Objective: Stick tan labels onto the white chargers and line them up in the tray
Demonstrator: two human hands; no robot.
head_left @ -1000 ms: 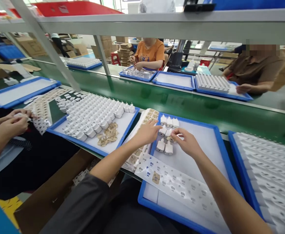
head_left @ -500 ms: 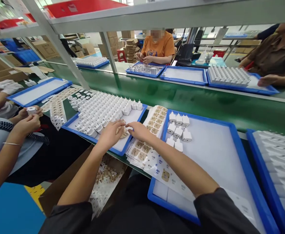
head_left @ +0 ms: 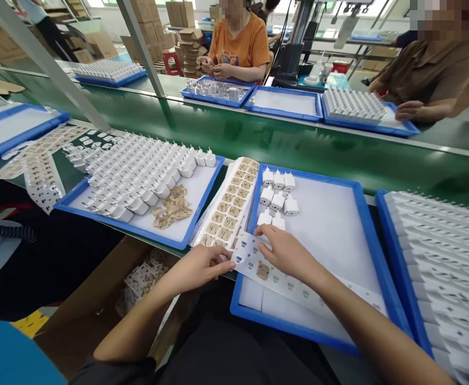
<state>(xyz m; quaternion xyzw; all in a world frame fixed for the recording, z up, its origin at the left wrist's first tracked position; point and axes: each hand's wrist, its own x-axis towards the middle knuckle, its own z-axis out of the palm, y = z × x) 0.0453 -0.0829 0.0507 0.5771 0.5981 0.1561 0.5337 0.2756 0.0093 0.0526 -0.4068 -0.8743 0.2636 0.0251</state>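
Sticker sheet (head_left: 298,291), thin white backing with one tan label, is pinched at its near-left edge by left hand (head_left: 202,266) fingers (head_left: 225,266); right hand (head_left: 286,251) fingers (head_left: 263,231), slightly apart, are pressed flat on it, beside white chargers (head_left: 277,195) in blue tray (head_left: 362,214).

You work in bright, even overhead light; shadows under your arms stay soft. The white tray liner (head_left: 330,224) glares slightly. Straight rails bend toward the frame edges, and the right-hand corner smears with blur.

White chargers (head_left: 277,198) sit in a blue tray (head_left: 362,214), tan stickers (head_left: 230,211) beside a green belt (head_left: 298,149).
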